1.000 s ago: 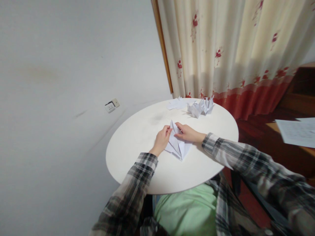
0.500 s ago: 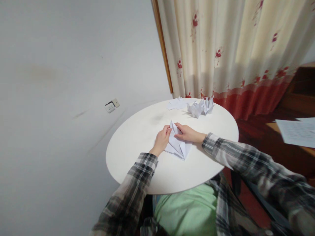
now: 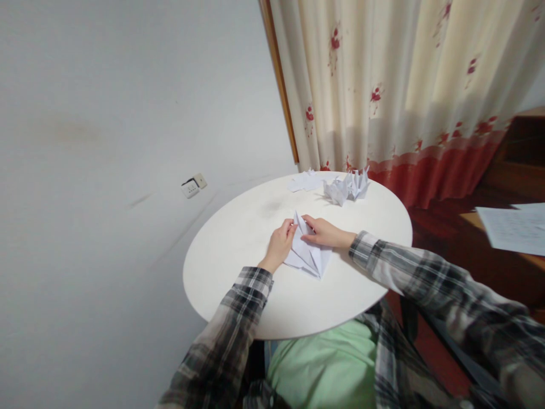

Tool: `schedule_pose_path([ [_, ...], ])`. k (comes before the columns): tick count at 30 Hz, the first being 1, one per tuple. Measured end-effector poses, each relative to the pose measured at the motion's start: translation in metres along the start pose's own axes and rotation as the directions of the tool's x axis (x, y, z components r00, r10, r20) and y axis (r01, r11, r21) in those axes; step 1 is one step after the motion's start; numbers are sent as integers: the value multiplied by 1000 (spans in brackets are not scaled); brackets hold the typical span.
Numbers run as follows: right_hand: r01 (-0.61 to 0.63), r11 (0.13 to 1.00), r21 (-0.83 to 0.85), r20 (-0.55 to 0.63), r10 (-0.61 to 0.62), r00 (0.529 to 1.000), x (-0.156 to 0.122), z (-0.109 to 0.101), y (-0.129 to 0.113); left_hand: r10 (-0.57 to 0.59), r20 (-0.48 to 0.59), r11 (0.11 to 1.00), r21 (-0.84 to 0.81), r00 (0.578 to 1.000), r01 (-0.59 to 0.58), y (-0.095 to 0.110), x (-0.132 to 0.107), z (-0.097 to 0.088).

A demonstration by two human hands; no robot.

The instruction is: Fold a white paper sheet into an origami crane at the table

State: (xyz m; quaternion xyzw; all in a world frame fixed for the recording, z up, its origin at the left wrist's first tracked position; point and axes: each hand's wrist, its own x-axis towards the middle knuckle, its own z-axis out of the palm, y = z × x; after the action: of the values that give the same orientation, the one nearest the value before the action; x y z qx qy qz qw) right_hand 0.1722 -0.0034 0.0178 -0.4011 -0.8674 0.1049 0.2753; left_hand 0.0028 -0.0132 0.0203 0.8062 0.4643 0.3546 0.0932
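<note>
A folded sheet of white paper (image 3: pixel 307 255) lies on the round white table (image 3: pixel 230 272), one pointed flap raised at its far end. My left hand (image 3: pixel 280 243) pinches the left edge of that flap between thumb and fingers. On the other side, my right hand (image 3: pixel 324 231) grips the flap's right edge, its thumb lying on the paper. Several creases run down to the near corner. Parts of the paper's edges are hidden under my fingers.
Folded white paper cranes (image 3: pixel 347 186) stand together at the table's far right. Beside them lie flat white paper pieces (image 3: pixel 304 180). A wall with a socket (image 3: pixel 193 186) borders the left, a curtain (image 3: pixel 361 85) the back. Printed sheets (image 3: pixel 513 230) rest on a surface at right.
Both hands keep their hold on the folded paper in nearly the same place. The view has shifted very slightly.
</note>
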Motion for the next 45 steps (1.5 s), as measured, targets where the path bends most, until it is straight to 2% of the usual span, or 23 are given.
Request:
schedule_pose_path([
  [6, 0, 999, -40, 18, 1, 1000, 1, 0, 1, 6, 10, 1000, -12, 1000, -6, -1, 0, 1],
  [12, 0, 997, -81, 32, 2, 999, 1, 0, 1, -11, 73, 999, 31, 997, 9, -3, 1, 4],
  [45, 22, 999, -45, 29, -21, 999, 4, 2, 7, -4, 70, 1000, 30, 998, 2, 0, 1, 2],
])
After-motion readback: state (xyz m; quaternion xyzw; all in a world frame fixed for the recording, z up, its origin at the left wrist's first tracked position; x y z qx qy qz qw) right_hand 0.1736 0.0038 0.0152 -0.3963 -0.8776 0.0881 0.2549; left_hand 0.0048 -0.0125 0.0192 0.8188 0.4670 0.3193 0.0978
